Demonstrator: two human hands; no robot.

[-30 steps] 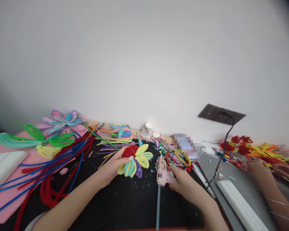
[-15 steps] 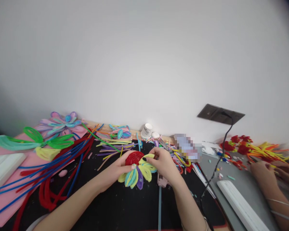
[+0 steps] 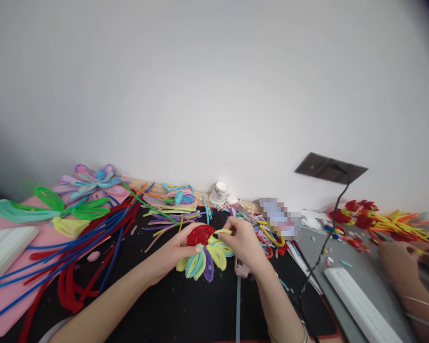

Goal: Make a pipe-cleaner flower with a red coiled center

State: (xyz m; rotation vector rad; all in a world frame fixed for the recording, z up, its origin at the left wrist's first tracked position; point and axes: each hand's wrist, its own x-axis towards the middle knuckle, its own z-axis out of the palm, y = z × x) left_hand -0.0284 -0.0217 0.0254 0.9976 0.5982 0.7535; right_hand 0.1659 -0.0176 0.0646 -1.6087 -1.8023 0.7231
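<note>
Over the black mat, my left hand [image 3: 177,252] holds a pipe-cleaner flower by its left side, with the thumb across its front. The flower has a coiled red centre [image 3: 200,234] and looped petals in yellow, turquoise and purple, fanned out below. A yellow petal [image 3: 224,232] on the right side is pinched between the thumb and fingers of my right hand [image 3: 242,240]. Part of the flower's back is hidden by my fingers. Just below my right hand lies a pink object [image 3: 241,270], partly covered, with a grey-blue strip [image 3: 238,309] running from it toward me.
Red and blue pipe cleaners [image 3: 103,233] spread at left beside a green pipe-cleaner piece [image 3: 50,205]. Behind my hands are cut stems [image 3: 169,216] and a white cup [image 3: 220,191]. At right are a black cable [image 3: 321,252], a white bar [image 3: 357,305] and another person's hands [image 3: 400,262].
The pinched yellow petal now looks more edge-on, and my right hand has shifted slightly. My left hand keeps its hold. The other person's hands have moved a little right.
</note>
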